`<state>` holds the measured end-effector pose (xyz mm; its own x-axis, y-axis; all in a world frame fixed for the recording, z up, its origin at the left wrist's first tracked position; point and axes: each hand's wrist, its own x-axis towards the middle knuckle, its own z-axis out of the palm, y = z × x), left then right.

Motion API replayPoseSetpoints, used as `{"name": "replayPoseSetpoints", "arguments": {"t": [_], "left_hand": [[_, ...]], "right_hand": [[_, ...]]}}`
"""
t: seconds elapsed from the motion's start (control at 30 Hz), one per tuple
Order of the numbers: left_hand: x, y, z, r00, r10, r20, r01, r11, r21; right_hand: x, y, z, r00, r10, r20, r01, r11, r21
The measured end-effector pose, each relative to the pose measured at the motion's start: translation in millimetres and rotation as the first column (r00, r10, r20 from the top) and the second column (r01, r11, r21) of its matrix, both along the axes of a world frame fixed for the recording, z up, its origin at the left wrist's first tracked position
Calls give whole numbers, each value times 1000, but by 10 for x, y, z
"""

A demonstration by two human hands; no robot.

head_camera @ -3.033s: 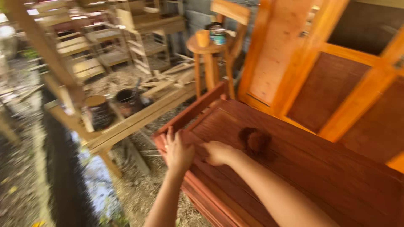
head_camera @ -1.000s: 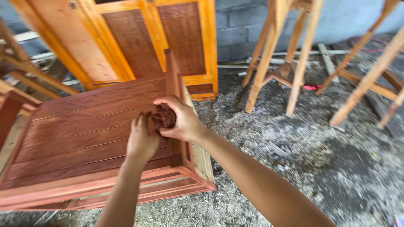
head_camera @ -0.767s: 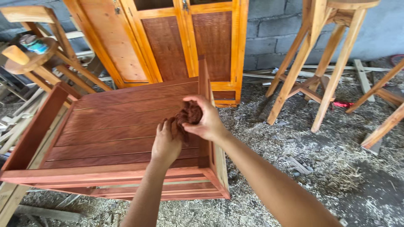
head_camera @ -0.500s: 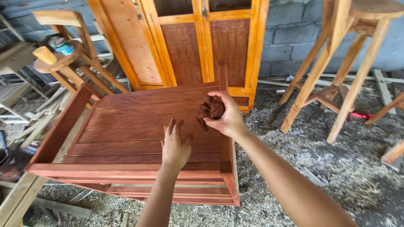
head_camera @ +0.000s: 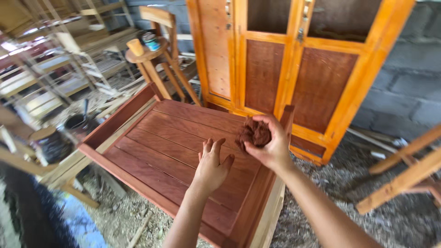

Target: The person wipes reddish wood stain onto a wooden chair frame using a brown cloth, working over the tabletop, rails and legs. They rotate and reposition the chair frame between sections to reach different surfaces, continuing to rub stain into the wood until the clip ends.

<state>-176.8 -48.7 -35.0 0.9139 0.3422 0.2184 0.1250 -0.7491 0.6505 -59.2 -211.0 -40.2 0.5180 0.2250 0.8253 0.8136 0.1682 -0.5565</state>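
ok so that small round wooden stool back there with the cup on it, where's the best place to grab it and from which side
Probably by one of the splayed legs just under the round seat of the stool, coming from the near side. A cup and a small tin sit on the seat, so gripping the top could tip them, and a chair crowds the back.

A small teal-lidded tin (head_camera: 150, 40), perhaps labelled, stands on the round stool (head_camera: 146, 54).

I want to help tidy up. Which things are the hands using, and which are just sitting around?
In use:
right hand holding a brown wad
left hand over the reddish wooden panel

Lying about:
orange cabinet
round stool
dark cans
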Motion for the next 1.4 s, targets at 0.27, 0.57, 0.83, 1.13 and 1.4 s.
{"name": "replayPoseSetpoints", "arguments": {"t": [0.27, 0.57, 0.83, 1.13, 1.4], "left_hand": [[-78, -497, 280, 876, 451, -172, -445, 892, 74], [-209, -929, 123, 696, 699, -165, -686, 715, 137], [-178, -786, -21, 669, 713, -210, -699, 700, 150], [-53, -680, -14, 666, 689, -286, -677, 719, 155], [28, -222, 216, 676, 728, -113, -697, 681, 226]], "right_hand": [[96, 86, 128, 962, 258, 91, -243, 959, -143], [-132, 406, -36, 962, 210, 174, -190, 974, -123], [-157, 538, -49, 965, 147, 219, -106, 977, -185], [-156, 667, 48, 966, 125, 227, -79, 977, -200], [-55, 1238, 309, 964, 139, 227, -100, 979, -175]]}}
